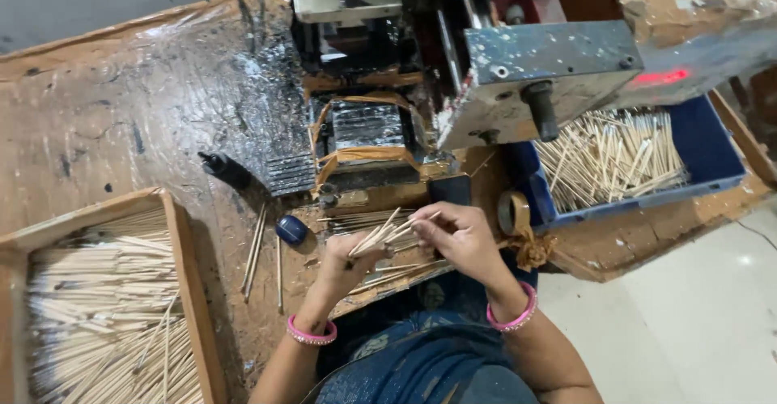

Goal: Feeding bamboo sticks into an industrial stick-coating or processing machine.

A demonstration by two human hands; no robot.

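Note:
My left hand [350,260] grips a small bundle of thin pale wooden sticks [387,232] that fans up and to the right. My right hand [463,238] meets it from the right, fingertips pinching the upper ends of the same sticks. Both wrists wear pink bangles. Under the hands lies a flat row of more sticks [366,221] on a worn feed ledge, right in front of a grimy metal machine [486,56].
A wooden box [188,282] full of sticks stands at the lower left. A blue tray [712,141] with loose sticks sits at the right under the machine. A small dark blue cap [291,229], a few stray sticks [254,252] and a tape roll [511,212] lie nearby.

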